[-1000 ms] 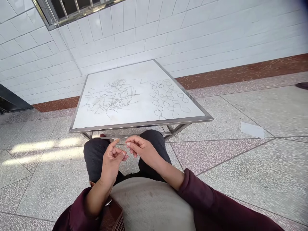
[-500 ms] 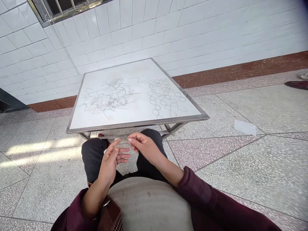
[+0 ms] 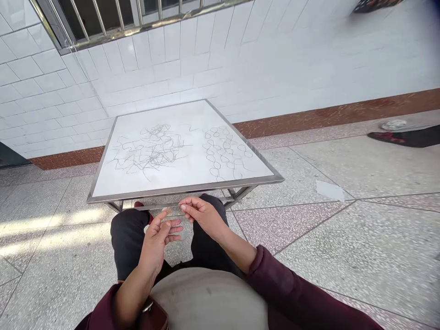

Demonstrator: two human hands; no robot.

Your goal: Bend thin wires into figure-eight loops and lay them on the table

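Observation:
My left hand (image 3: 156,240) is over my lap, fingers apart and stretched out, the thumb clear of the index fingertip. I make out nothing in it. Close beside it, my right hand (image 3: 202,215) has its thumb and index finger pinched together; what they hold, if anything, is too fine to make out. Both hands are just in front of the near edge of a low white-topped table (image 3: 137,185). On its left half lies a tangle of thin dark bent wires (image 3: 156,151). Thin wires shaped into loops (image 3: 223,153) lie in rows on the right half.
The table has a metal rim and legs, with my knees (image 3: 125,233) against its front side. Behind it stands a white tiled wall (image 3: 144,78) with a barred window (image 3: 103,20). A white strip (image 3: 330,190) lies on the floor; another person's shoe (image 3: 387,137) is at right.
The view has tilted up and swung right, so the table appears lower and further left. Another person's foot shows more. Both hands keep nearly the same pose.

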